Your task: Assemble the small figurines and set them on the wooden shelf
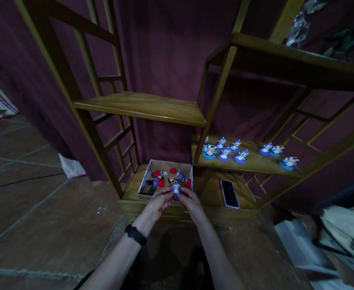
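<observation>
Between my two hands is a small purple-and-white figurine [176, 187] on a round base, held upright over the near edge of a cardboard box. My left hand [160, 199], with a black band on its wrist, grips the figurine's left side. From the right, the fingers of my right hand [190, 200] close on its other side. Inside the open box [146, 178] lie several more figurines [182, 177], some tipped over, with red round bases [161, 183]. Part of the box's front is hidden behind my hands.
Several figurines on purple [225, 154] and blue [289, 162] bases stand on the right shelf [255, 166]. Below lies a phone [230, 194]. A wooden shelf board [143, 105] juts out above the box. Glass ornaments [299, 26] sit upper right, and a white box [298, 241] lies on the floor.
</observation>
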Action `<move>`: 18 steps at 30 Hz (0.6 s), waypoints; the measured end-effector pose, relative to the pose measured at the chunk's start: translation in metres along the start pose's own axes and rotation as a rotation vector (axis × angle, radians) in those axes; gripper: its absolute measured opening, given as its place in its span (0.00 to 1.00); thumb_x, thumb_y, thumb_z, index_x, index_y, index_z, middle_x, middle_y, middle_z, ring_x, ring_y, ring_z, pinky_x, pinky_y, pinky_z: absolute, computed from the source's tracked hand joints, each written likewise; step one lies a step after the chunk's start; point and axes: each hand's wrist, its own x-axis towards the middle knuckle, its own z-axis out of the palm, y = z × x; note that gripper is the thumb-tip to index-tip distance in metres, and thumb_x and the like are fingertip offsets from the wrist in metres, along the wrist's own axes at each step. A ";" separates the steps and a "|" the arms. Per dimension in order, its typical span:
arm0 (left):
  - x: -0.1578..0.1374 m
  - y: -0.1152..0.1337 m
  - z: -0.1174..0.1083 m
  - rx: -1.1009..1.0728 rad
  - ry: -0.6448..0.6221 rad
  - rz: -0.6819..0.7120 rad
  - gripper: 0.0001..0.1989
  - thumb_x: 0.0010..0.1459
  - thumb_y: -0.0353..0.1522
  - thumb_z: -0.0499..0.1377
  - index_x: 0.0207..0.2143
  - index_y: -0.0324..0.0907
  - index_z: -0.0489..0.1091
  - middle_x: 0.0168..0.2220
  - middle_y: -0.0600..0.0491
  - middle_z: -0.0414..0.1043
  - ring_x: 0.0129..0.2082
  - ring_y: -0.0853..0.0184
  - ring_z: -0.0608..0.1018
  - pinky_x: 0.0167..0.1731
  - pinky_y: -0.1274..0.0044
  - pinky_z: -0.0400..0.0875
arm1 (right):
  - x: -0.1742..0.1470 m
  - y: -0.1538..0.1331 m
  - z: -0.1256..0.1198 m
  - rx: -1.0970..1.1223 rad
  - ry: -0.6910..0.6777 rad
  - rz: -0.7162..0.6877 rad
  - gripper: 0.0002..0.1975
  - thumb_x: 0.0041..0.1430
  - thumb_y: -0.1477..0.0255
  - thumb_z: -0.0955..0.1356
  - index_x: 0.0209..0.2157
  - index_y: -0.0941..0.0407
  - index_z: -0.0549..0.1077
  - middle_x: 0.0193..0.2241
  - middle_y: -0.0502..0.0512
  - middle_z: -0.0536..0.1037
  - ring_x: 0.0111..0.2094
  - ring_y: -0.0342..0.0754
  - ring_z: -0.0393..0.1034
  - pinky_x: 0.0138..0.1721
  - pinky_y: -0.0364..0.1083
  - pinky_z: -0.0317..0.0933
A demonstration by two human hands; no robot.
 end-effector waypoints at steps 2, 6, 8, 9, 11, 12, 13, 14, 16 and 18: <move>-0.005 0.002 0.002 0.023 -0.003 0.021 0.15 0.41 0.28 0.68 0.35 0.37 0.72 0.30 0.47 0.76 0.27 0.69 0.77 0.28 0.80 0.71 | -0.003 -0.001 0.001 -0.010 0.001 -0.014 0.19 0.43 0.64 0.71 0.39 0.55 0.74 0.36 0.52 0.78 0.40 0.51 0.71 0.46 0.51 0.61; -0.015 0.004 0.006 0.100 0.014 0.078 0.18 0.39 0.30 0.68 0.36 0.37 0.72 0.29 0.50 0.75 0.26 0.69 0.76 0.29 0.78 0.70 | -0.010 -0.004 0.005 -0.052 -0.023 -0.104 0.17 0.46 0.64 0.70 0.39 0.55 0.74 0.37 0.52 0.78 0.42 0.51 0.70 0.48 0.51 0.59; -0.018 0.003 0.008 0.128 0.009 0.097 0.19 0.37 0.32 0.69 0.35 0.37 0.72 0.28 0.51 0.75 0.26 0.69 0.76 0.30 0.77 0.70 | -0.013 -0.005 0.008 -0.053 -0.054 -0.160 0.16 0.46 0.64 0.70 0.38 0.55 0.74 0.37 0.52 0.78 0.42 0.52 0.70 0.47 0.51 0.60; -0.019 0.002 0.008 0.140 0.005 0.103 0.20 0.36 0.33 0.69 0.35 0.37 0.72 0.28 0.51 0.75 0.26 0.68 0.76 0.31 0.76 0.70 | -0.014 -0.006 0.009 -0.056 -0.050 -0.178 0.16 0.46 0.65 0.70 0.38 0.55 0.73 0.37 0.52 0.78 0.42 0.52 0.70 0.47 0.51 0.60; -0.021 0.001 0.010 0.147 0.005 0.119 0.22 0.35 0.36 0.69 0.35 0.38 0.72 0.28 0.50 0.75 0.28 0.66 0.76 0.31 0.75 0.70 | -0.018 -0.008 0.008 -0.079 -0.021 -0.193 0.16 0.46 0.66 0.69 0.39 0.55 0.73 0.37 0.52 0.77 0.42 0.52 0.70 0.47 0.51 0.61; -0.021 0.000 0.011 0.162 -0.011 0.114 0.22 0.34 0.37 0.69 0.35 0.38 0.72 0.30 0.49 0.75 0.28 0.66 0.76 0.31 0.74 0.70 | -0.020 -0.009 0.008 -0.090 -0.003 -0.197 0.16 0.46 0.66 0.69 0.39 0.55 0.73 0.37 0.52 0.77 0.41 0.51 0.70 0.46 0.50 0.61; -0.022 0.000 0.012 0.179 -0.039 0.106 0.23 0.34 0.37 0.69 0.35 0.38 0.72 0.31 0.49 0.76 0.29 0.65 0.76 0.31 0.75 0.69 | -0.022 -0.011 0.006 -0.101 0.017 -0.202 0.16 0.46 0.67 0.69 0.39 0.55 0.73 0.36 0.52 0.77 0.41 0.51 0.70 0.45 0.50 0.61; -0.024 -0.001 0.014 0.190 -0.073 0.098 0.23 0.34 0.37 0.69 0.36 0.38 0.72 0.32 0.49 0.76 0.29 0.65 0.76 0.32 0.75 0.69 | -0.024 -0.013 0.004 -0.117 0.041 -0.212 0.15 0.46 0.67 0.69 0.38 0.55 0.73 0.35 0.51 0.77 0.40 0.51 0.70 0.44 0.50 0.62; -0.027 -0.002 0.021 0.193 -0.131 0.099 0.22 0.36 0.37 0.68 0.37 0.39 0.72 0.32 0.49 0.76 0.31 0.65 0.76 0.32 0.75 0.69 | -0.030 -0.019 -0.001 -0.161 0.100 -0.247 0.13 0.45 0.68 0.69 0.35 0.55 0.74 0.33 0.51 0.76 0.37 0.50 0.70 0.42 0.48 0.62; -0.032 -0.004 0.029 0.181 -0.182 0.116 0.23 0.39 0.37 0.67 0.39 0.40 0.71 0.33 0.49 0.75 0.32 0.65 0.76 0.32 0.75 0.68 | -0.037 -0.027 -0.008 -0.208 0.151 -0.273 0.10 0.43 0.69 0.70 0.31 0.55 0.75 0.31 0.50 0.75 0.35 0.49 0.69 0.40 0.47 0.63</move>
